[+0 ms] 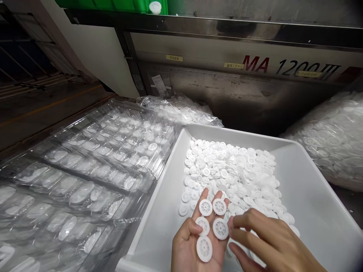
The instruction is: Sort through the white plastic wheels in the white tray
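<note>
My left hand (198, 241) lies palm up over the grey tray (159, 211). Several round white plastic wheels (220, 229) with spoked centres rest on its palm and fingers, and its thumb presses on the edge of one. Close on the right is my right hand (263, 238), palm down, with bent fingers and the thumb apart. Its fingertips are beside the rightmost wheel in my left hand; whether they touch it I cannot tell. Beneath and beyond both hands, a heap of the same white wheels (227, 162) covers the tray's floor.
Stacked clear plastic trays (93, 151) with white parts in their pockets stand at left. A clear bag (181, 107) of white parts lies behind the grey tray, and a bulging bag (334, 139) stands at right. A machine (204, 81) with a metal ledge and green bin (113, 4) spans the back.
</note>
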Demonstrator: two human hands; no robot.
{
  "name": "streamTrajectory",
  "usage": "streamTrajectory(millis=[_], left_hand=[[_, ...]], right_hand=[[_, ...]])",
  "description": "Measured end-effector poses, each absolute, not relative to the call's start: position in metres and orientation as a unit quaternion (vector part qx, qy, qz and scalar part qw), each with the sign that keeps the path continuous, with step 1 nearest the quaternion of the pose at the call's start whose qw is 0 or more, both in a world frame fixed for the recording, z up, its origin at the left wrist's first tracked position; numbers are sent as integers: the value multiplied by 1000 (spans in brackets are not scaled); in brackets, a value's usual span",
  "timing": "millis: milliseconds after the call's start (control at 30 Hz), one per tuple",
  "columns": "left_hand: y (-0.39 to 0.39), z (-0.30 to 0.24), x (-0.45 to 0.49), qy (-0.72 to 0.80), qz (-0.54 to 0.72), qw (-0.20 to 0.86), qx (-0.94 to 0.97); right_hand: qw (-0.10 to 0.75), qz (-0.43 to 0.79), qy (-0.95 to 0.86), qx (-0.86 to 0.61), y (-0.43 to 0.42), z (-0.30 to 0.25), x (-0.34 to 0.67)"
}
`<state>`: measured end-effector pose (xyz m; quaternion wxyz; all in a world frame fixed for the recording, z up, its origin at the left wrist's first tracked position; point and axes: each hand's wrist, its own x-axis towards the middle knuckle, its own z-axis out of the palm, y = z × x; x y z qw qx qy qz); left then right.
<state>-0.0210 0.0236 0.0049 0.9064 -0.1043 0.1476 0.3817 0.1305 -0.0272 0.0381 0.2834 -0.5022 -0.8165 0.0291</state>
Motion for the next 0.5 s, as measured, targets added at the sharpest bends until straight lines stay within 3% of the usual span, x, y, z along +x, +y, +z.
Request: streamTrajectory(millis=[300, 500], left_hand=[[20, 5, -23, 142, 385, 909, -72], [20, 10, -22, 132, 409, 901, -56]], right_hand=[[322, 191, -740, -559, -24, 36, 135], [303, 256, -704, -590, -22, 39, 136]])
